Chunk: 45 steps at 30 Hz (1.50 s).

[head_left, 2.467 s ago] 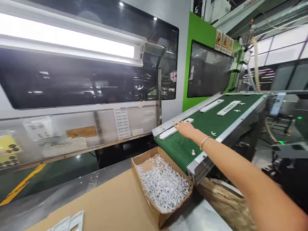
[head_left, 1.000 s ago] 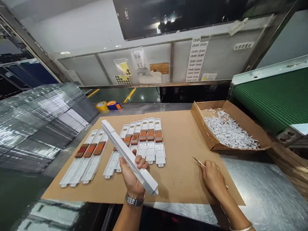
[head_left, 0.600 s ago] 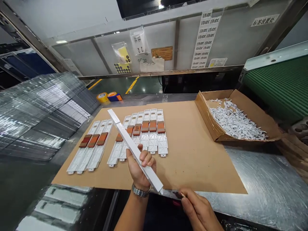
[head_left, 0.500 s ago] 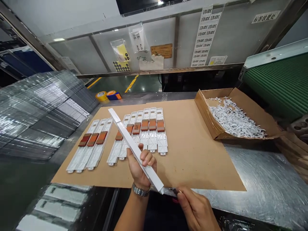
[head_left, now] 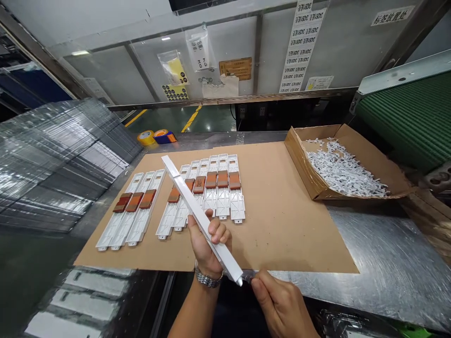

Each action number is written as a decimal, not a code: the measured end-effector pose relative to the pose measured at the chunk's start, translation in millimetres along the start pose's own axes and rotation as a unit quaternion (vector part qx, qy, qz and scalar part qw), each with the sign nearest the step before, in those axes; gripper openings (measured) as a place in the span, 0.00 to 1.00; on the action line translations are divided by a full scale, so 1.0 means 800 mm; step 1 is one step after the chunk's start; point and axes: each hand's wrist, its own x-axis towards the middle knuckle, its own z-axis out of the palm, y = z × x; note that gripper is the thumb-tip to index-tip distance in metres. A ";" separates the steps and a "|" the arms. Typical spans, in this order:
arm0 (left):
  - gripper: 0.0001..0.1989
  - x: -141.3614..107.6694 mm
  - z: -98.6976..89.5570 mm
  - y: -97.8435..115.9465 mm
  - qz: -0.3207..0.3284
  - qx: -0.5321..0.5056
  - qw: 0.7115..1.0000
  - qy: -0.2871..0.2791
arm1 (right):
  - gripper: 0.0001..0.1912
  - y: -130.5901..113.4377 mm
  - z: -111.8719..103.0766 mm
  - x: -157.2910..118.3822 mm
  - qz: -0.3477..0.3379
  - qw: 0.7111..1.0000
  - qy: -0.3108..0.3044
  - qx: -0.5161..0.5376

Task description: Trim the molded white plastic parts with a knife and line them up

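Observation:
My left hand (head_left: pixel 206 249) is wrapped round a long white plastic strip (head_left: pixel 190 201), held tilted above the cardboard sheet (head_left: pixel 278 211). Its lower end, with a small pointed tip, faces me. Just right of that tip, my right hand (head_left: pixel 283 303) is closed in a pinch. Something small and dark or clear shows at its fingertips, too unclear to name. Behind the held strip, several white ribbed plastic pieces (head_left: pixel 222 202) lie side by side, with reddish-brown blocks (head_left: pixel 210 180) across their middles. Three similar pieces (head_left: pixel 137 225) with blocks lie to the left.
A cardboard box (head_left: pixel 299 164) of small white plastic parts (head_left: pixel 347 171) stands at the right, near a green ribbed surface (head_left: pixel 408 122). Two tape rolls (head_left: pixel 146 137) sit at the back left. Plastic-wrapped stacks (head_left: pixel 95 155) border the left side; white panels (head_left: pixel 84 303) lie lower left.
My right hand has moved a little left, closer to the lower end of the white strip. My left hand keeps its hold, and the strip stays at nearly the same tilt.

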 end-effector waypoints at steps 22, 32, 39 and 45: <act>0.29 -0.001 -0.001 -0.008 -0.014 0.016 1.000 0.011 | 0.18 0.003 -0.004 0.000 0.031 0.999 -0.021 0.038; 0.27 -0.001 0.000 -0.009 -0.017 0.032 0.999 0.007 | 0.19 0.000 -0.007 -0.003 0.038 0.998 -0.026 0.039; 0.28 -0.003 -0.001 -0.010 -0.020 0.022 1.000 0.009 | 0.19 0.005 -0.005 -0.006 0.042 0.998 -0.033 0.038; 0.27 -0.004 -0.002 -0.010 -0.026 0.016 0.999 0.010 | 0.19 0.005 -0.004 -0.007 0.038 0.998 -0.030 0.028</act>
